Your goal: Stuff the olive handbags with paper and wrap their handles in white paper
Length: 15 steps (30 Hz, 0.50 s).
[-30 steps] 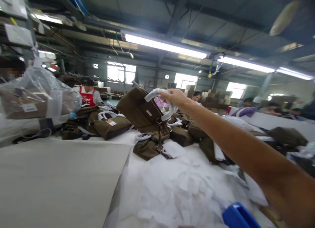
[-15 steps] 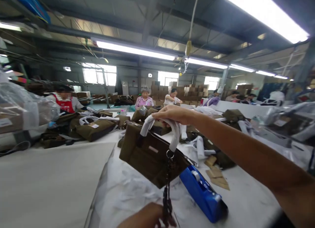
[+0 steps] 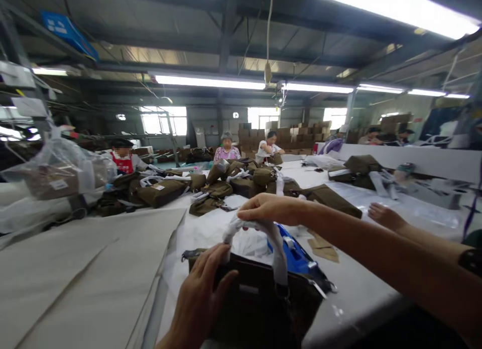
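My right hand (image 3: 265, 208) is closed around the top of the white-wrapped handle (image 3: 277, 253) of a dark olive handbag (image 3: 256, 309). The bag is upright and close to me, its lower part cut off by the frame's bottom. With fingertips at the left base of the handle and thumb on the front panel, my left hand (image 3: 201, 288) grips the bag's upper left. A pale label (image 3: 248, 289) shows on the front. Behind the bag, a blue tape dispenser (image 3: 297, 253) is partly hidden.
Several olive bags (image 3: 241, 181) lie heaped across the white table. Brown card pieces (image 3: 323, 247) lie right of the dispenser. Another person's hand (image 3: 386, 216) reaches in from the right. A plastic-wrapped bag (image 3: 56, 181) stands at left. Several people sit beyond the table.
The handbag has come lower and closer to me, turning upright. My left hand has moved from the dangling dark strap to the bag's upper left. Another person's arm has appeared at right.
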Each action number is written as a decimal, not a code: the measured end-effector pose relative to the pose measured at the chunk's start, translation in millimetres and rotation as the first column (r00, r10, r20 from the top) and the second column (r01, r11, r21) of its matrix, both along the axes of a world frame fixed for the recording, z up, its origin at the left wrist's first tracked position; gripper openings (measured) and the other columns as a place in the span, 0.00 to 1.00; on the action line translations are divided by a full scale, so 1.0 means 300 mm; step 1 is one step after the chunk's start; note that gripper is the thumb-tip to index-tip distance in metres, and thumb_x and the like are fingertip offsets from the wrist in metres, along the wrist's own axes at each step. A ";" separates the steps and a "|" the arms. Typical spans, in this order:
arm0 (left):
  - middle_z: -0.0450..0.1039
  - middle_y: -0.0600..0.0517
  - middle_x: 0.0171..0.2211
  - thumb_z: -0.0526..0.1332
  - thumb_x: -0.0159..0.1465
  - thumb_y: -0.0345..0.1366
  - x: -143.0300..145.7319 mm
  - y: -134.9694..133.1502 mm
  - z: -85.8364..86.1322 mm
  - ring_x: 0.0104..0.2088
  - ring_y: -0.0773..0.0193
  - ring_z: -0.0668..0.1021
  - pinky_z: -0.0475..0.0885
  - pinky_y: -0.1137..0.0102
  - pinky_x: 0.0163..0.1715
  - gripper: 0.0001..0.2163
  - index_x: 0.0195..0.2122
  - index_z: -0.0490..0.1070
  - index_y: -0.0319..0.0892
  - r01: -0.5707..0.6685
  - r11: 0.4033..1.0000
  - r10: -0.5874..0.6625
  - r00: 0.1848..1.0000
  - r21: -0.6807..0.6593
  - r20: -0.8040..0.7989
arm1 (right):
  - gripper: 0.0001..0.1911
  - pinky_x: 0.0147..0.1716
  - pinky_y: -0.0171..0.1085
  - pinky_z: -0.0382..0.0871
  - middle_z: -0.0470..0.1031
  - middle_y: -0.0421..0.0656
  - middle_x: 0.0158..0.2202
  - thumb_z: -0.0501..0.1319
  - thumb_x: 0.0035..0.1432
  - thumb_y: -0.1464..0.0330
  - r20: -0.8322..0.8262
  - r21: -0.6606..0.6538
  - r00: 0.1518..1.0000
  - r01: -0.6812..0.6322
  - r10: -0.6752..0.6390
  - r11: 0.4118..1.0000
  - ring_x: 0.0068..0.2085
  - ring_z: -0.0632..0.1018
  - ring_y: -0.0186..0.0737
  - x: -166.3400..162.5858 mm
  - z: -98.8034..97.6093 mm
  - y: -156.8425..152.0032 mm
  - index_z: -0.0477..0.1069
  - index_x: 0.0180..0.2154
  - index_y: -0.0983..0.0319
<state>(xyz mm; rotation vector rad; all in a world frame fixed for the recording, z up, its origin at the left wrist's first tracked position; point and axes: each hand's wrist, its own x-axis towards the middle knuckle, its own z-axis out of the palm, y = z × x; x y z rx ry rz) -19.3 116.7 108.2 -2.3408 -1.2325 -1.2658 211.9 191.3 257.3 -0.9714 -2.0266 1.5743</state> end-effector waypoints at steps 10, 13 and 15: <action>0.79 0.49 0.42 0.67 0.61 0.49 -0.042 -0.017 -0.005 0.43 0.53 0.82 0.78 0.60 0.47 0.19 0.48 0.69 0.44 0.121 0.853 0.111 0.909 -0.508 0.401 | 0.44 0.56 0.43 0.68 0.74 0.47 0.55 0.68 0.58 0.50 -0.311 0.050 0.935 0.197 -0.172 0.979 0.55 0.75 0.46 0.170 -0.342 -0.195 0.54 0.69 0.54; 0.80 0.48 0.42 0.61 0.65 0.53 -0.067 -0.046 0.063 0.44 0.53 0.81 0.77 0.63 0.47 0.18 0.45 0.75 0.43 0.232 0.768 0.010 0.928 -0.598 0.372 | 0.34 0.54 0.44 0.70 0.77 0.47 0.49 0.63 0.61 0.47 -0.174 0.137 0.966 0.216 -0.191 0.967 0.52 0.76 0.50 0.210 -0.427 -0.249 0.68 0.61 0.57; 0.81 0.46 0.42 0.54 0.68 0.56 -0.077 -0.062 0.101 0.43 0.52 0.81 0.78 0.61 0.47 0.23 0.44 0.77 0.41 0.342 0.682 -0.017 0.891 -0.647 0.453 | 0.28 0.53 0.43 0.70 0.78 0.46 0.48 0.58 0.65 0.47 -0.126 0.179 0.972 0.221 -0.201 0.959 0.51 0.76 0.49 0.227 -0.441 -0.270 0.74 0.55 0.59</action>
